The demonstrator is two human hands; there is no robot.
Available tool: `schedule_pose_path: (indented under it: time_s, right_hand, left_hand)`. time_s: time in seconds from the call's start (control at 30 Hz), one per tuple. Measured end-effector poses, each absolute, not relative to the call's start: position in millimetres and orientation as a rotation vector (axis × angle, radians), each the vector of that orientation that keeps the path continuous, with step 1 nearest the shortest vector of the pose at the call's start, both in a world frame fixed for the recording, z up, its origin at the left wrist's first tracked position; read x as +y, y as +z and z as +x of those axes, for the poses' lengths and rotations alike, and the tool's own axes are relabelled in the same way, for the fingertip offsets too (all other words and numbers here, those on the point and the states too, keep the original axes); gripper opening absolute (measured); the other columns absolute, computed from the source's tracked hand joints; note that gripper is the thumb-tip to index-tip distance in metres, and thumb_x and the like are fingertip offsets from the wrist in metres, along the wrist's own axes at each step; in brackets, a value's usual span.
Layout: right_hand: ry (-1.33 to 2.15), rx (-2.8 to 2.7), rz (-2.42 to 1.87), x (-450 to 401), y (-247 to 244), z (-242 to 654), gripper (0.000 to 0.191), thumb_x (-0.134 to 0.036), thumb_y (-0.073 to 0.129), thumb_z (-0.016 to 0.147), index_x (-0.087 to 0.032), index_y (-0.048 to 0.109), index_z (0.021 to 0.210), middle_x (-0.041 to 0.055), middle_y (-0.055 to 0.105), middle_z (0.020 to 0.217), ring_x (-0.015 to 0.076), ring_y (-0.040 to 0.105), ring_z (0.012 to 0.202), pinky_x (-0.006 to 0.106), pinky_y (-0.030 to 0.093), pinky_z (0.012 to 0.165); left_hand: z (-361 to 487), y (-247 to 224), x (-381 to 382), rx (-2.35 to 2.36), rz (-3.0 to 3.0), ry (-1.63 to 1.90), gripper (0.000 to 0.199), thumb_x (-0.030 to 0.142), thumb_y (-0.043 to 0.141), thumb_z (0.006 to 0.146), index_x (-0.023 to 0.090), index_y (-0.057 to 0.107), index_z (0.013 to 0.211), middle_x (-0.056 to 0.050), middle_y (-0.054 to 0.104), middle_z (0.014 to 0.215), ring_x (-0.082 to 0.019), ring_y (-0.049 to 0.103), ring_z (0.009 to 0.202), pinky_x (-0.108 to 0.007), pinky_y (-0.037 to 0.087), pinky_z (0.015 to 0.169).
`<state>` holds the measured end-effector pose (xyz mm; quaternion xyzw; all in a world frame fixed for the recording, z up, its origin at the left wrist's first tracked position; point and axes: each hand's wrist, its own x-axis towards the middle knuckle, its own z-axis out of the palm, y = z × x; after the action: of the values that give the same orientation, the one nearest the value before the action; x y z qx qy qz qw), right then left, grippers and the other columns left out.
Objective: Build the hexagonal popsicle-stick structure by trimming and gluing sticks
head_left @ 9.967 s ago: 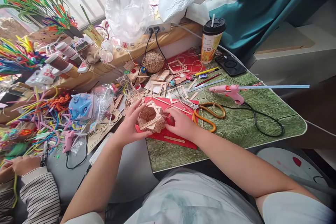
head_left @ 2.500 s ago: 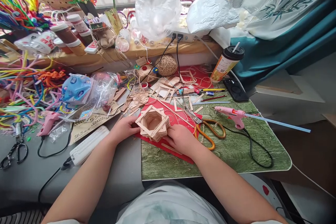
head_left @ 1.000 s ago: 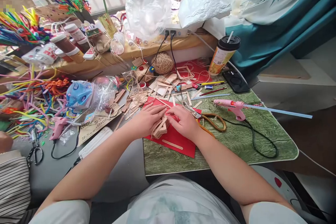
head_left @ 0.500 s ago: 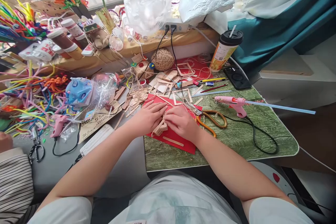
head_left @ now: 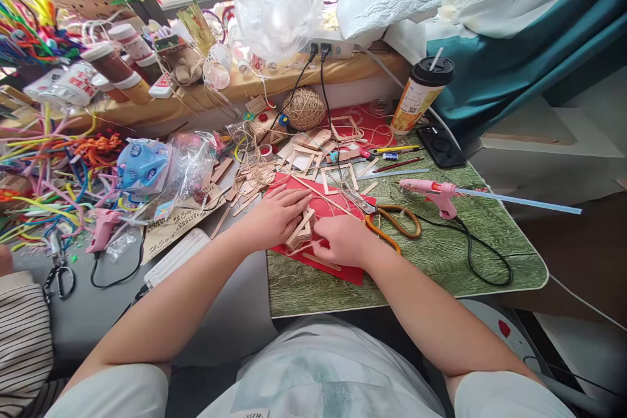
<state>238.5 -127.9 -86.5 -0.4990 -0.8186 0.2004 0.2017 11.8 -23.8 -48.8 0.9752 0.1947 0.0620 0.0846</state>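
A small stack of wooden sticks [head_left: 302, 230] rests on the red sheet [head_left: 350, 272], with a strand of twine by its lower edge. My left hand [head_left: 274, 217] lies over the stack's upper left side, fingers wrapped against it. Just right of the stack, my right hand [head_left: 340, 240] is closed, its fingertips pinching the twine [head_left: 306, 248]. Below the stack lies a single flat stick [head_left: 322, 262], partly covered by my right hand. Orange-handled scissors [head_left: 392, 219] lie right of that hand.
On the green board [head_left: 490, 241] are a pink glue gun [head_left: 438, 196], a phone [head_left: 441, 146] and a drink cup [head_left: 421, 95]. Loose sticks, frames and a twine ball [head_left: 304, 108] lie behind my hands. Pipe cleaners and another person's striped sleeve [head_left: 24, 326] are at left.
My right hand has moved off the stack's top toward the lower right and closed, uncovering more of the stack. My left hand has stayed on it. The view has shifted slightly.
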Motion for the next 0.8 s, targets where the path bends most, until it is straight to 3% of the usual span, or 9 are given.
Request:
schedule_pose_path:
  time_s: [0.1,0.23,0.67,0.8]
  right_hand:
    - [0.591,-2.430,-1.554,-128,-91,231,0.029,-0.044,0.067,0.100,-0.016,0.075,0.101,0.0121,0.080,0.101,0.0254,0.074,0.087,0.034,0.048,0.076]
    - [0.605,-2.458,-1.586,-127,-98,224,0.032,-0.042,0.060,0.107,-0.014,0.075,0.114,0.0146,0.081,0.113,0.0267,0.077,0.100,0.033,0.050,0.083]
    - [0.593,-2.504,-1.532,-126,-104,226,0.031,-0.037,0.054,0.110,-0.015,0.075,0.108,0.0138,0.081,0.106,0.0263,0.077,0.093,0.033,0.050,0.080]
    - [0.611,-2.496,-1.519,-126,-105,226,0.031,-0.037,0.054,0.110,-0.014,0.075,0.115,0.0143,0.081,0.110,0.0256,0.077,0.094,0.033,0.050,0.081]
  left_hand:
    - [12,-48,-24,0.582,2.929,0.171,0.051,0.033,0.042,0.111,0.020,0.054,0.160,-0.013,0.056,0.163,-0.032,0.056,0.148,-0.056,0.041,0.129]
    - [12,-47,-25,0.586,2.932,0.199,0.050,0.033,0.041,0.112,0.020,0.055,0.158,-0.012,0.058,0.161,-0.032,0.058,0.147,-0.056,0.043,0.127]
    - [11,-46,-24,0.546,2.917,0.198,0.049,0.031,0.041,0.112,0.020,0.055,0.158,-0.012,0.057,0.163,-0.031,0.058,0.147,-0.054,0.044,0.127]
    - [10,-47,-23,0.533,2.887,0.199,0.050,0.031,0.043,0.112,0.023,0.052,0.160,-0.012,0.056,0.164,-0.031,0.057,0.148,-0.056,0.043,0.128]
